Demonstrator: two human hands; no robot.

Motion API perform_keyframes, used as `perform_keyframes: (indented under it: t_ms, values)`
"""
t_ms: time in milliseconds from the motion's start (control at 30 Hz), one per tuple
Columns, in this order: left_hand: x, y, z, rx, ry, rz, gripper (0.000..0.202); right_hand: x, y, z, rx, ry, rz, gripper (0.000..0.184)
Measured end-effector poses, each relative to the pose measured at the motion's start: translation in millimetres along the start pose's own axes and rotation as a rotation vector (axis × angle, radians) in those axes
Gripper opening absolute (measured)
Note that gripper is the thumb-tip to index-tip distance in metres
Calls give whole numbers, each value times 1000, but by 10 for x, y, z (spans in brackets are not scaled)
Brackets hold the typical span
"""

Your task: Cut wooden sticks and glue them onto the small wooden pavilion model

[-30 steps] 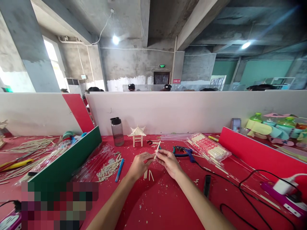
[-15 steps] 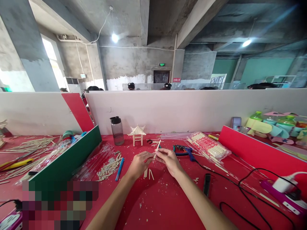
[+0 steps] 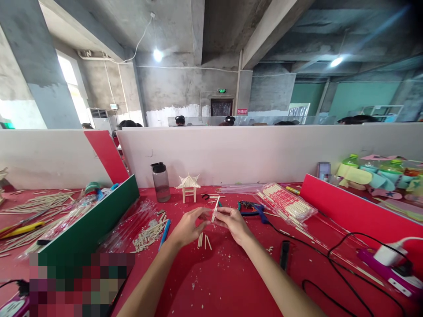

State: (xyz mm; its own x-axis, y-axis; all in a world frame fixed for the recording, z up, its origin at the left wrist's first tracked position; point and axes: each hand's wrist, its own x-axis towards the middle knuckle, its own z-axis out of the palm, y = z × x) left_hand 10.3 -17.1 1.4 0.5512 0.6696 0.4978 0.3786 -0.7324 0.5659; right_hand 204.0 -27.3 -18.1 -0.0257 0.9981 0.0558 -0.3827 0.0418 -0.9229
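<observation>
My right hand (image 3: 232, 223) pinches a pale wooden stick (image 3: 216, 208) that points up, slightly tilted. Just left of the stick is my left hand (image 3: 192, 225), its thumb and fingers apart and holding nothing that I can see. Below the hands, several short cut sticks (image 3: 200, 240) lie on the red table (image 3: 211, 281). A small pavilion model built of sticks (image 3: 189, 188) stands behind my hands.
A dark-lidded bottle (image 3: 161, 182) stands left of the model. Cut stick pieces (image 3: 150, 235) and a blue pen-like tool (image 3: 164, 234) lie left. A glue gun (image 3: 261, 212), bagged sticks (image 3: 286, 201), a black cable (image 3: 307, 240) and a black tool (image 3: 284, 255) lie right.
My left hand's fingers have parted and moved a little left, away from the stick. The right hand still holds the stick, almost in the same place.
</observation>
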Motion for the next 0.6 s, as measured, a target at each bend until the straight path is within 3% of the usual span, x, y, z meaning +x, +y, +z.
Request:
perform_keyframes:
  t_ms: [133, 333, 467, 600]
  values:
    - [0, -27, 44, -43, -40, -24, 41, 9, -10, -25, -26, 1, -13, 38]
    - [44, -94, 255, -471, -30, -198, 58, 32, -44, -65, 6, 1, -25, 36]
    - [65, -63, 350, -587, -83, -227, 38, 19, -37, -52, 10, -29, -31, 35]
    - [82, -30, 369, -619, -39, -248, 35, 10, -34, -39, 41, -24, -8, 35]
